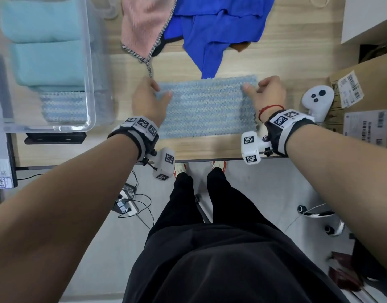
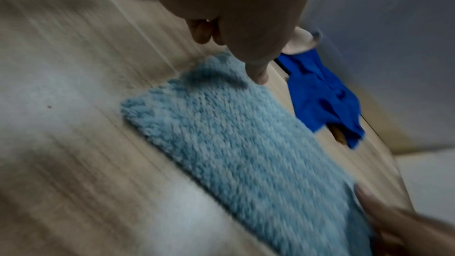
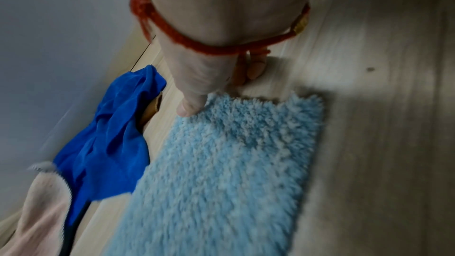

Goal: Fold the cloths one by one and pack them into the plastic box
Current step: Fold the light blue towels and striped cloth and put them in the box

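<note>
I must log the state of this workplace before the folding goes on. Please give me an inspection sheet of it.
Surface: wooden table, light grain.
Job's things: fluffy light blue cloth flat near the front edge; pink cloth and royal blue cloth unfolded behind it; plastic box at left with folded cloths inside.
Clutter: white controller and cardboard box at right.
Grippers: left hand grips the cloth's far left corner, thumb on top; right hand grips its far right corner.
Cables: black cables and power strip on the floor.
Surroundings: chair base at right.
</note>
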A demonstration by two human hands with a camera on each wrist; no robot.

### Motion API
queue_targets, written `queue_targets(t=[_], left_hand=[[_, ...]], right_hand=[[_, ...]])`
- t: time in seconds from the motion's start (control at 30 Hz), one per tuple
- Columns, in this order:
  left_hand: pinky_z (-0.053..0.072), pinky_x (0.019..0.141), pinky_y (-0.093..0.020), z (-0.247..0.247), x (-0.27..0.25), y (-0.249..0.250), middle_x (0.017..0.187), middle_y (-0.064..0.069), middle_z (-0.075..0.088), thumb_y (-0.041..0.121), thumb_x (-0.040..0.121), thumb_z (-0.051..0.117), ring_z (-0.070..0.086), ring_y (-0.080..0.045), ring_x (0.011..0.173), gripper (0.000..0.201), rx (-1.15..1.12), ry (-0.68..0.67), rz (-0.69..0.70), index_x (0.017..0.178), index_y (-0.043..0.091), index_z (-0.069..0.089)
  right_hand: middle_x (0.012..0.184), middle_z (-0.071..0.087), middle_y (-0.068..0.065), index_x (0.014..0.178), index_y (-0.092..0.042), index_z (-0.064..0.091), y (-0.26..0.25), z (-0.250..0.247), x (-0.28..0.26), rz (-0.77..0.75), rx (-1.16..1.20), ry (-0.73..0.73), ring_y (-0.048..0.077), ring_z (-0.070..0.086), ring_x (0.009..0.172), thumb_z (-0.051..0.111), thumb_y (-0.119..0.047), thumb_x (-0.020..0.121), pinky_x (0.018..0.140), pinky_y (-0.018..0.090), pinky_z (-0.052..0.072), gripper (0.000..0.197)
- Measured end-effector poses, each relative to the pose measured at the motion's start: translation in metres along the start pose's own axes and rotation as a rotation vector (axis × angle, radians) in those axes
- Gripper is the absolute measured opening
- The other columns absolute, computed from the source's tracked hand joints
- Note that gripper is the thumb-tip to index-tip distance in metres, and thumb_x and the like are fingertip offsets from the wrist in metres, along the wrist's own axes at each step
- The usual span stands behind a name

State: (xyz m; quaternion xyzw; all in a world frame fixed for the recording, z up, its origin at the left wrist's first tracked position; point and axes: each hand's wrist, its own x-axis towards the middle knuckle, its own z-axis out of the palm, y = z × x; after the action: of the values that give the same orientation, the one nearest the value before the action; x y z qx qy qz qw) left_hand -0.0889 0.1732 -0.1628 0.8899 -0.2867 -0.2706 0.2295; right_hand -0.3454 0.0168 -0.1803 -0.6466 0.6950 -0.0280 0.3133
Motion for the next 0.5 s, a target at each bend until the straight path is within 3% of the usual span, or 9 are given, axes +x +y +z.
queue_targets(t=[0.1,0.2,0.3,0.37,0.43,0.5], left_hand=[[0.035,0.071,-0.024,0.018,-0.015,0.017,0.094,0.006,0.050,0.036,0.080,0.072,0.051,-0.012,0.083,0.026,0.135,-0.196,0.296,0.092,0.023,0.053],[0.042,0.082,-0.032,0.039,-0.031,0.029,0.107,0.003,0.048,0.040,0.077,0.075,0.048,-0.016,0.101,0.037,0.244,-0.368,0.485,0.106,0.025,0.058],[0.041,0.089,-0.035,0.053,-0.043,0.031,0.116,0.003,0.045,0.045,0.073,0.078,0.042,-0.019,0.110,0.052,0.428,-0.430,0.548,0.117,0.031,0.053],[0.038,0.088,-0.034,0.057,-0.049,0.030,0.117,0.003,0.043,0.046,0.073,0.078,0.040,-0.019,0.110,0.055,0.468,-0.428,0.554,0.119,0.031,0.051],[0.038,0.088,-0.035,0.060,-0.055,0.030,0.118,0.003,0.042,0.046,0.073,0.077,0.039,-0.020,0.110,0.056,0.486,-0.433,0.570,0.120,0.031,0.050],[0.039,0.089,-0.035,0.063,-0.063,0.032,0.119,0.003,0.042,0.046,0.074,0.077,0.039,-0.020,0.111,0.056,0.506,-0.448,0.587,0.120,0.031,0.049]], right_hand=[[0.105,0.061,0.002,0.110,-0.016,0.054,0.004,0.003,-0.018,0.022,-0.062,-0.047,0.018,0.059,0.090,0.075,-0.064,0.065,0.075,0.030,0.048,0.068],[0.094,0.064,0.005,0.096,-0.013,0.058,0.000,0.008,-0.031,0.059,-0.140,-0.126,0.023,0.061,0.085,0.078,-0.055,0.067,0.066,0.032,0.046,0.055],[0.073,0.060,0.002,0.072,-0.016,0.059,-0.002,0.008,-0.035,0.084,-0.124,-0.195,0.022,0.059,0.070,0.075,-0.047,0.069,0.052,0.025,0.037,0.035],[0.062,0.050,-0.002,0.063,-0.017,0.052,0.000,0.005,-0.035,0.086,-0.056,-0.209,0.018,0.050,0.059,0.074,-0.042,0.068,0.045,0.024,0.030,0.034],[0.062,0.042,-0.003,0.068,-0.015,0.047,0.006,0.001,-0.036,0.067,0.035,-0.218,0.017,0.041,0.057,0.075,-0.039,0.069,0.048,0.026,0.030,0.036],[0.067,0.045,-0.004,0.075,-0.014,0.050,0.019,0.000,-0.039,0.091,0.100,-0.258,0.017,0.045,0.062,0.077,-0.040,0.067,0.056,0.029,0.039,0.038]])
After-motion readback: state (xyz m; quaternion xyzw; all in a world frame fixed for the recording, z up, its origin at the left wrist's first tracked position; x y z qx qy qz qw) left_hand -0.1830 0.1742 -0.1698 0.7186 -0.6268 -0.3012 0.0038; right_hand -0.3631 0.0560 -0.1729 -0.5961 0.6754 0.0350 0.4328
